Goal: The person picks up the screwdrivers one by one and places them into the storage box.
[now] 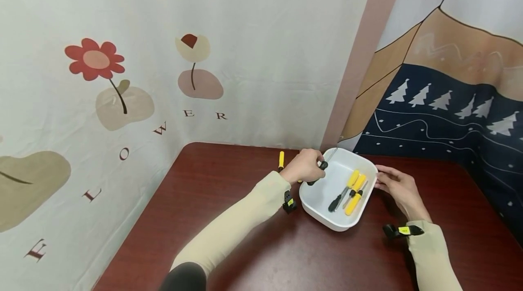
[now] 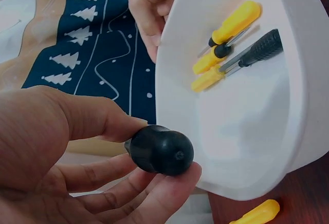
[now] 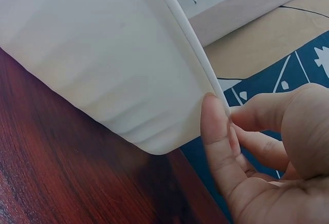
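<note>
The right hand (image 1: pixel 399 191) pinches the rim of the white tray (image 1: pixel 341 226); a steady hold there should help. Screwdrivers (image 1: pixel 353 202) crowd the tray's right side. Over its left side, the left hand (image 1: pixel 305 165) pinches a black screwdriver (image 1: pixel 323 165); gentle lowering, clear of the rim, seems wise. Farther, a yellow handle (image 1: pixel 281 158) is on the bench (image 1: pixel 229 168), before the curtain (image 1: pixel 265 77).

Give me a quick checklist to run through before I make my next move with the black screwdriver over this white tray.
1. Left hand grips the black-handled screwdriver: ok.
2. Right hand pinches the white tray at its rim: ok.
3. Bare space inside, beside the bunched screwdrivers: ok.
4. Tools in the tray lying separately: not ok, they lie close together and overlap.
5. All tools inside: not ok, a yellow-handled tool lies outside on the table.
6. Tray base fully flat: cannot tell.
</note>
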